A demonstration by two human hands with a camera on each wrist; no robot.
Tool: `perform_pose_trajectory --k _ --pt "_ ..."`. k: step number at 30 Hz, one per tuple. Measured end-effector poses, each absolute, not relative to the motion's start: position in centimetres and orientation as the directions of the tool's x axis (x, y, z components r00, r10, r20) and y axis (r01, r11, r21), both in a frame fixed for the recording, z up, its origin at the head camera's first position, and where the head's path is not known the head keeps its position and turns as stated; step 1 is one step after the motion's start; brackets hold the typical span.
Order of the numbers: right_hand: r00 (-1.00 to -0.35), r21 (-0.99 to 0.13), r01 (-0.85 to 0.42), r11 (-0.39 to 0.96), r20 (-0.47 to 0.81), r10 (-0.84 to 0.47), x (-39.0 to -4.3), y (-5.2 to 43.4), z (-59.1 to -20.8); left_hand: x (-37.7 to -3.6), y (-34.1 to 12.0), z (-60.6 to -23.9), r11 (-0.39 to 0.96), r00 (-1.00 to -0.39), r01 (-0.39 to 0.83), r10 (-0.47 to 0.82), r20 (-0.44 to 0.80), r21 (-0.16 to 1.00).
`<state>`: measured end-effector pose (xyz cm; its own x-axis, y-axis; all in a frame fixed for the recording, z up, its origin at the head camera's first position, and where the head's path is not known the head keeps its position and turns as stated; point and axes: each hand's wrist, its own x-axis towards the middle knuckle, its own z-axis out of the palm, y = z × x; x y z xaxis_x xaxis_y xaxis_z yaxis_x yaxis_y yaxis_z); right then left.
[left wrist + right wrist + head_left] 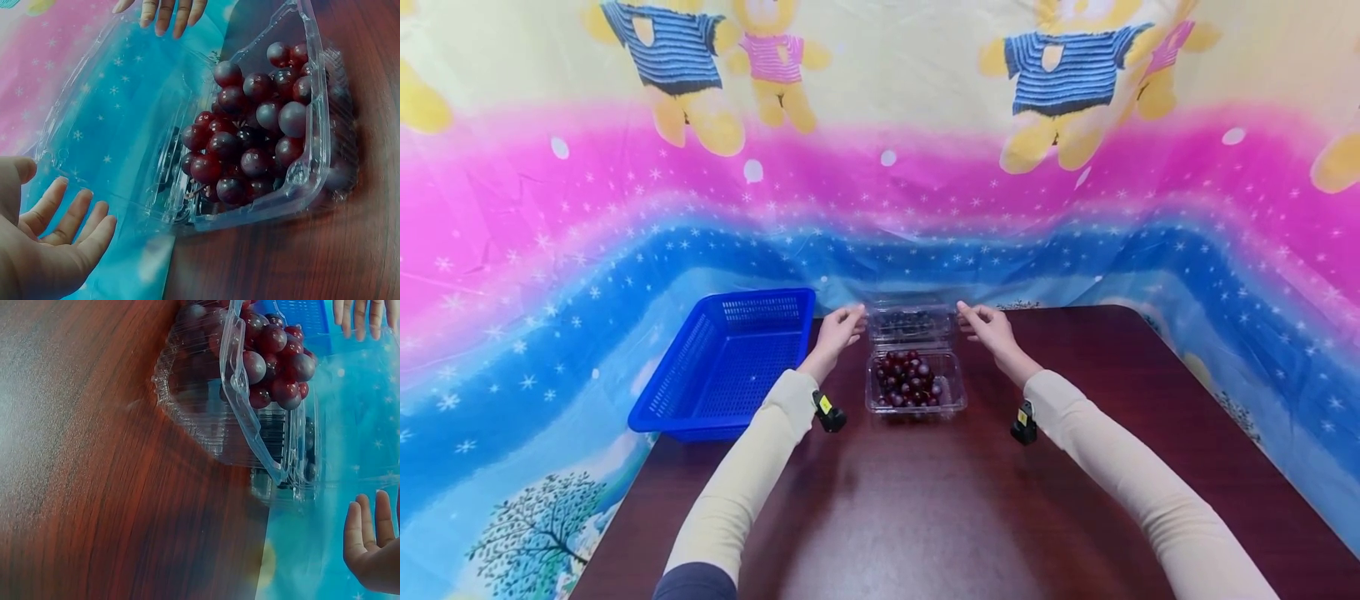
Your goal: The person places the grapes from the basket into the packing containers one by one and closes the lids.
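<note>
A clear plastic clamshell (915,383) of dark red grapes (908,379) sits mid-worktop (925,508), its hinged lid (910,323) thrown back toward the far edge. The left hand (838,330) and right hand (988,327) flank that lid, fingers relaxed and spread, gripping nothing; they seem placed to steady it flat. A blue basket (726,362) waits just left, overhanging the worktop's edge.

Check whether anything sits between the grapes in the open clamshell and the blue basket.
Only the left hand and its forearm lie in that gap, beside the lid. Otherwise bare table separates the grapes from the blue basket; the clamshell is open.
</note>
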<state>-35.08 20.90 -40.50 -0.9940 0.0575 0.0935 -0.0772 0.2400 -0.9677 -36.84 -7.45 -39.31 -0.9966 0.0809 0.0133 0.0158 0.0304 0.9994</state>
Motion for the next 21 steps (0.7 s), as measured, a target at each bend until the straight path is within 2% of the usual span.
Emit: perform_pose_trajectory --k 4,10,21 --pt "-0.998 -0.974 -0.052 0.222 0.060 0.028 -35.0 21.1 -40.2 -36.6 -7.9 -39.1 0.080 -0.993 -0.003 0.115 -0.012 0.997" --pt "-0.999 -0.961 -0.031 0.274 0.035 0.011 -35.0 21.6 -39.9 -36.4 -8.2 -38.9 0.180 -0.990 0.014 0.143 -0.012 0.983" --pt "-0.999 -0.955 0.031 0.294 -0.041 -0.028 -34.8 22.1 -40.1 -36.4 -8.2 -39.4 0.145 -0.990 -0.029 0.132 -0.048 0.989"
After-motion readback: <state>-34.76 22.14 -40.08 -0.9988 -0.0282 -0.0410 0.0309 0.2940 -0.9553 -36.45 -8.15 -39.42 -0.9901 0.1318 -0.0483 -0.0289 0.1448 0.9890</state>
